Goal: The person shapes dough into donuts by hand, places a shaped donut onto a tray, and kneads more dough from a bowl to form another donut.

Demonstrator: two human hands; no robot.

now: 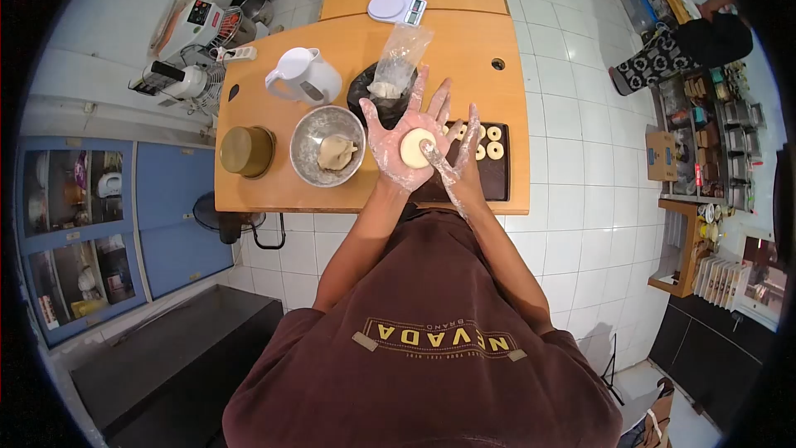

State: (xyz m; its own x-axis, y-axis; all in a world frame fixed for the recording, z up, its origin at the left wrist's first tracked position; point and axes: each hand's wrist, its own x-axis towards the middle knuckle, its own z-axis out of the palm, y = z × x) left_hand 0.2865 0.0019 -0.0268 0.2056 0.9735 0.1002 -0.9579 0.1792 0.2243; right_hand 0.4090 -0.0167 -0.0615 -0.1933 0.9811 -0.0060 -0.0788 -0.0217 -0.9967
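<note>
A round, flat disc of pale dough [417, 148] lies on the upturned palm of my left hand [401, 143], which holds it up over the table's front edge with the fingers spread. Just to the right is my right hand [461, 159], its fingers stretched out and its thumb touching the middle of the disc. Flour coats both hands. Partly hidden behind my right hand, a dark tray [495, 180] bears several small dough rings [495, 150]. To the left, a metal bowl [305, 139] contains a lump of dough [336, 153].
On the wooden table [464, 50] are a white jug [305, 76], a brownish round container [245, 152], a white scale [396, 7] and a clear plastic bag [400, 58] in a black bowl. At the far right, a person [684, 50] is by the shelves.
</note>
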